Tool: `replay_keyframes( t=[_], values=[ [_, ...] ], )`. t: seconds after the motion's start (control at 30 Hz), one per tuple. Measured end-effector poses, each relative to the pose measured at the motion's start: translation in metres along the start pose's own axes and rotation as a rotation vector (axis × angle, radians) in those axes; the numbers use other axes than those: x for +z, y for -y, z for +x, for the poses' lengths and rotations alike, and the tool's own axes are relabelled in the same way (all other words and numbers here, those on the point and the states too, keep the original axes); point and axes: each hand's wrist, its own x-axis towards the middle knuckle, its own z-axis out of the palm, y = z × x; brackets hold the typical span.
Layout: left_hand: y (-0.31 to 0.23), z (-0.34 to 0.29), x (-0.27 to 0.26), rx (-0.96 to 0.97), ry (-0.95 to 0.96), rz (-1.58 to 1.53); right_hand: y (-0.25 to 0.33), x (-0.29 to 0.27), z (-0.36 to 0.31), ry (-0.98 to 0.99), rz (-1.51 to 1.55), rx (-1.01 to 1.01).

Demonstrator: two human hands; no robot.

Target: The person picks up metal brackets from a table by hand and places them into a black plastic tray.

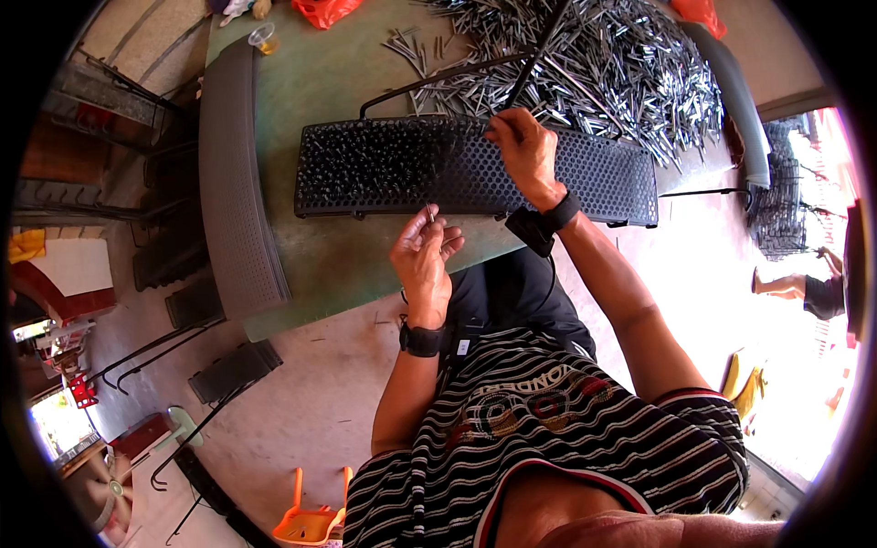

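A long black perforated metal panel [585, 173] lies across the table in front of me. Small shiny metal pieces crowd the holes in its left part, while the right part shows bare holes. My left hand [424, 260] is just off the panel's near edge, thumb and fingertips pinched on a thin metal piece [431, 213]. Over the middle of the panel, at the border of the filled holes, my right hand [528, 155] has its fingers pressed together; what they hold is too small to make out.
A big heap of thin metal strips [630, 73] covers the far right of the green table [320, 87]. Black rods [438, 75] rise behind the panel. A grey perforated panel [239, 183] lines the left edge, near a plastic cup [263, 38]. An orange chair [309, 522] stands behind.
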Motion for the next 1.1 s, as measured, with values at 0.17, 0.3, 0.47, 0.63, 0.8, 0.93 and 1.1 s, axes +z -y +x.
replay_keyframes(
  t=[0.17,0.3,0.47,0.63,0.8,0.93,1.1],
  values=[
    [-0.002,-0.001,0.0,-0.007,-0.008,0.013,-0.011,-0.001,0.002,0.154,-0.396,-0.335],
    [-0.002,-0.001,-0.001,-0.031,0.062,0.015,0.022,-0.005,-0.015,0.205,-0.294,-0.19],
    [0.008,0.003,-0.003,-0.101,0.245,-0.059,0.044,-0.008,-0.037,0.701,0.006,0.03],
    [0.005,-0.002,-0.006,-0.144,0.179,0.185,0.046,0.004,-0.035,0.415,0.127,0.151],
    [0.004,0.0,-0.025,-0.122,0.241,0.222,0.051,0.025,-0.048,0.294,0.152,0.017],
    [-0.002,0.0,-0.032,-0.085,0.211,0.234,0.043,0.037,-0.055,0.323,0.176,-0.011],
    [-0.012,-0.002,-0.033,-0.044,0.169,0.224,0.036,0.041,-0.058,0.334,-0.024,-0.292]
  ],
)
